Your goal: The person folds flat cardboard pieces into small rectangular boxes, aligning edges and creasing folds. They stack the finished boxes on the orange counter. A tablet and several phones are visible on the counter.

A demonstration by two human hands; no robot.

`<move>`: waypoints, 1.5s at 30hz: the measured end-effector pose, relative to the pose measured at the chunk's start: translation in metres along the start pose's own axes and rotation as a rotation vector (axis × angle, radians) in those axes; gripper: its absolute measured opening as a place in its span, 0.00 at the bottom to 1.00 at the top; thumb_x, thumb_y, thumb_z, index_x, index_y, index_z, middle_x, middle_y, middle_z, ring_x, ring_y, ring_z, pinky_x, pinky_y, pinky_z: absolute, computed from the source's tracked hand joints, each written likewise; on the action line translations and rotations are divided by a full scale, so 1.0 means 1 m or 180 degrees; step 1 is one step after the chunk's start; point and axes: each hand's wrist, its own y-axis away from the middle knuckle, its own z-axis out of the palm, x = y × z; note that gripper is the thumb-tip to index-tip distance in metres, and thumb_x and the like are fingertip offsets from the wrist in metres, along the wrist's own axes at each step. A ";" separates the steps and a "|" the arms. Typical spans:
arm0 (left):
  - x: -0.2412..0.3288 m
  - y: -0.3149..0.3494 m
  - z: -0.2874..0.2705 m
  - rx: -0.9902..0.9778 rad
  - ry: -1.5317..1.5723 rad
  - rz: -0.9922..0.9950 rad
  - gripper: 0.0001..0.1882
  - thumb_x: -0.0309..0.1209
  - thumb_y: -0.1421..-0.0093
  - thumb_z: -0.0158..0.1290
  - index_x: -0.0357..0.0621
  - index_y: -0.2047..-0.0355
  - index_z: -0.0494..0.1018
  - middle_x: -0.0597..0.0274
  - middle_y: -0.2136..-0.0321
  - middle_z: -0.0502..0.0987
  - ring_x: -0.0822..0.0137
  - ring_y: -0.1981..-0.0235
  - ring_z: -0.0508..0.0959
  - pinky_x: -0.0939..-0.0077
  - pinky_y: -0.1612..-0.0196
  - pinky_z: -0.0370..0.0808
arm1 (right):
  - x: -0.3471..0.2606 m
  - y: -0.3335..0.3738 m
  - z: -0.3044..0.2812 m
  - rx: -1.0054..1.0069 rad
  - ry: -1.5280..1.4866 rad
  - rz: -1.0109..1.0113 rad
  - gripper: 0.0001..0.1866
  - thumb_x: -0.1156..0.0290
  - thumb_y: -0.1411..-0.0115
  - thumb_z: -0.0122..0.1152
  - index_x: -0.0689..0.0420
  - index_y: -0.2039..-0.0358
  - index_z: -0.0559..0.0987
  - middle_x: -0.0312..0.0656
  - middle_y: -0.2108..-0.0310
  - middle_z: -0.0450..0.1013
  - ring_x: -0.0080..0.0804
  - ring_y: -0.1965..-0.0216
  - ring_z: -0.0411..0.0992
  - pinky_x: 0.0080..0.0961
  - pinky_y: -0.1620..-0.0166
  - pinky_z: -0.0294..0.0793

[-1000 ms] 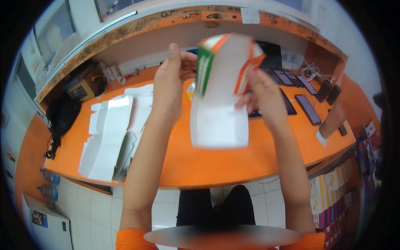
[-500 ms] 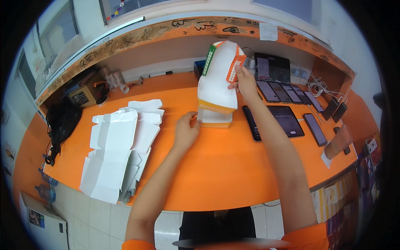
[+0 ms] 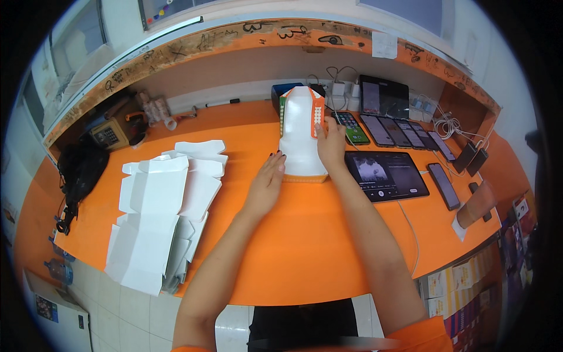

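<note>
Right hand [image 3: 331, 146]: fingers together, pressing flat on the right edge of the white folded cardboard carton with orange and green trim [image 3: 300, 138], which is lying on the orange counter [image 3: 305, 246].
Left hand [image 3: 267, 182]: lying open and flat, fingertips touching the carton's lower left corner.
Risk: pushing sideways could be sliding the carton into the row of dark phones [image 3: 399, 132] just right of the right hand, or crumpling its fold.
Nearby: the black tablet [image 3: 387, 175] lying right of the forearm; the stack of flat white carton blanks [image 3: 161, 211] lying well left.
Change: the carton is now lying flat rather than being held raised.

flat carton [image 3: 302, 138] on counter [image 3: 305, 246] centre | carton stack [image 3: 161, 205] left | tablet [image 3: 387, 175] right
</note>
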 end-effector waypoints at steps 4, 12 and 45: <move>0.000 -0.004 0.000 0.0076 -0.0010 -0.0048 0.20 0.38 0.31 0.46 0.39 0.45 0.73 0.50 0.44 0.73 0.56 0.42 0.72 0.68 0.40 0.67 | 0.006 0.001 0.001 -0.0617 -0.0757 0.1036 0.25 0.69 0.38 0.60 0.59 0.43 0.65 0.62 0.55 0.73 0.56 0.54 0.74 0.43 0.50 0.70; 0.001 -0.080 -0.011 0.0821 0.0415 -0.1925 0.26 0.48 0.33 0.50 0.33 0.53 0.74 0.57 0.64 0.80 0.70 0.61 0.78 0.70 0.54 0.74 | 0.005 0.006 0.005 -0.0690 -0.1175 0.1517 0.43 0.67 0.42 0.67 0.67 0.34 0.51 0.63 0.54 0.75 0.53 0.53 0.76 0.36 0.49 0.73; 0.076 -0.088 -0.037 0.1396 0.2922 0.0625 0.18 0.32 0.32 0.52 0.41 0.44 0.68 0.66 0.57 0.76 0.74 0.57 0.74 0.78 0.52 0.69 | -0.092 -0.021 -0.049 -0.1279 -0.3189 0.0239 0.07 0.77 0.36 0.58 0.60 0.58 0.72 0.41 0.65 0.79 0.25 0.69 0.79 0.18 0.70 0.73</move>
